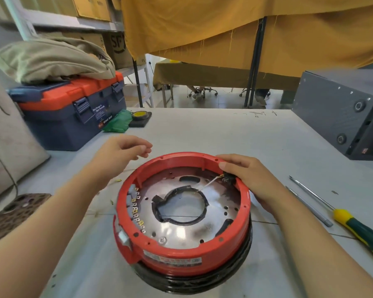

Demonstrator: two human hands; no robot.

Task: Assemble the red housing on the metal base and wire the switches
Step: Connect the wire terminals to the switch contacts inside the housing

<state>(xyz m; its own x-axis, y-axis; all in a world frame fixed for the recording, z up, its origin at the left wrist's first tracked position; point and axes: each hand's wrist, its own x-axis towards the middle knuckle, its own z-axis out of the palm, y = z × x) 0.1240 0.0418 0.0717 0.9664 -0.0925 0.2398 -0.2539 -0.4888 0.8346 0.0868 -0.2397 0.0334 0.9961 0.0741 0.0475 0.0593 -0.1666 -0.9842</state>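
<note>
A round red housing (177,258) sits on a shiny metal base (181,231) with a black ring below it, at the middle of the table. My right hand (249,175) rests on the housing's far right rim, and its thumb and fingers hold a small black switch (226,179) with brass pins against the inner wall. A thin white wire (207,185) runs from the switch toward the base's central hole. My left hand (119,152) hovers above the table beyond the housing's left rim, fingers loosely curled and holding nothing. A row of brass terminals (137,208) lines the inner left wall.
A green and yellow screwdriver (353,222) and a thin grey tool (308,206) lie to the right. A blue and orange toolbox (73,108) stands at the back left, a roll of tape (140,115) beside it. A grey metal box (340,110) stands at the back right.
</note>
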